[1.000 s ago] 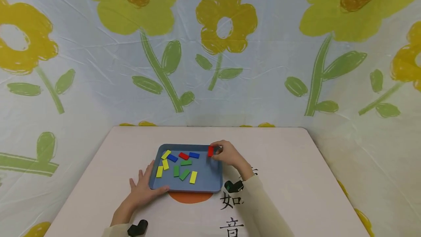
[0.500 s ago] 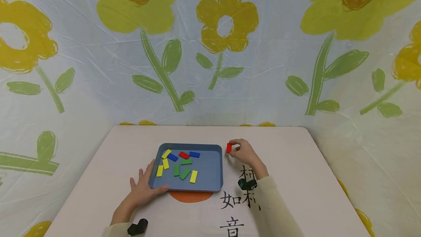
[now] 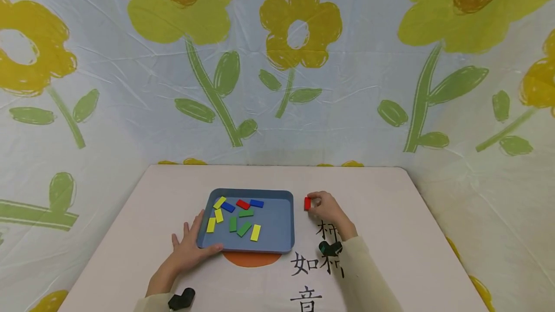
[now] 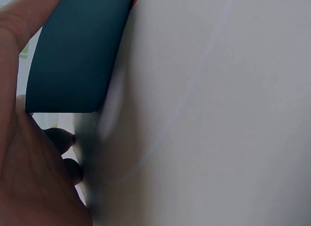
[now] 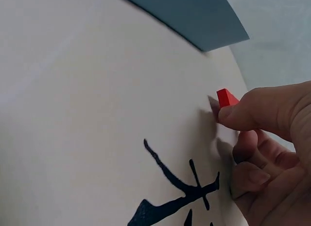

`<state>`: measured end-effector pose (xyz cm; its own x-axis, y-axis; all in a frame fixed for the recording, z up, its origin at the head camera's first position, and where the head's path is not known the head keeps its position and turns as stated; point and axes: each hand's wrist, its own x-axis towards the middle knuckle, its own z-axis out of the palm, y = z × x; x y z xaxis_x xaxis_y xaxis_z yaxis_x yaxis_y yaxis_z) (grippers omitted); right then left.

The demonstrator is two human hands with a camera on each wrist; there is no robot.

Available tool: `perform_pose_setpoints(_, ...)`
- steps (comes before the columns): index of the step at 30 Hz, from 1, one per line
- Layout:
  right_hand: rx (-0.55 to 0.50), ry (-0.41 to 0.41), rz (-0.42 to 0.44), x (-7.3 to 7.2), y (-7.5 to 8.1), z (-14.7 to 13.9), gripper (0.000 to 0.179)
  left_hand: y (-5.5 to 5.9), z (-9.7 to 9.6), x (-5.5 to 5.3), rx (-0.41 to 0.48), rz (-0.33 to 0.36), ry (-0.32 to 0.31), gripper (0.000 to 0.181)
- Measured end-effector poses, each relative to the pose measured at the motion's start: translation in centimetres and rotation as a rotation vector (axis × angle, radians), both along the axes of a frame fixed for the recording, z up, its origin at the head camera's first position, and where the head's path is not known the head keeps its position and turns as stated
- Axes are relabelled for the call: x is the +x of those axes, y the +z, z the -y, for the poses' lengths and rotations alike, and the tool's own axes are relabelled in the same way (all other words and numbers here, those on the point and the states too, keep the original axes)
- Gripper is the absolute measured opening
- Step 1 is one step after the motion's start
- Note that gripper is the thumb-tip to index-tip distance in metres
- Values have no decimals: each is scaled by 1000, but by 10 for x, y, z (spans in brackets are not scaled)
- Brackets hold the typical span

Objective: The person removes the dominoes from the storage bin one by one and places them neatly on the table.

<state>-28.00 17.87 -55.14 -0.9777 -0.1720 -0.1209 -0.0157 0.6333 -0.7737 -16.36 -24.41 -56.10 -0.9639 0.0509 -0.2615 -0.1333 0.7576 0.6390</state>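
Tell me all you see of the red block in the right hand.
The red block is a plain, bright red, straight-edged rectangular piece, smooth-looking, perhaps painted wood or plastic. The right hand pinches it between thumb and fingers, covering part of it. It is just right of the blue-grey tray, apart from it. Whether it touches the table is unclear.

Pale counter [image 3: 368, 196] is printed with black characters [image 3: 297, 264]. Blue-grey tray [image 3: 277, 230] is set on it, orange shape [image 3: 251, 260] seen at near edge.
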Motion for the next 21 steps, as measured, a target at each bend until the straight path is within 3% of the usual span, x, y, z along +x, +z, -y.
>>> perform_pose_setpoints(21,52,46,-27,0,-3,-2,51,-2,3,-1,18,18,-2,123)
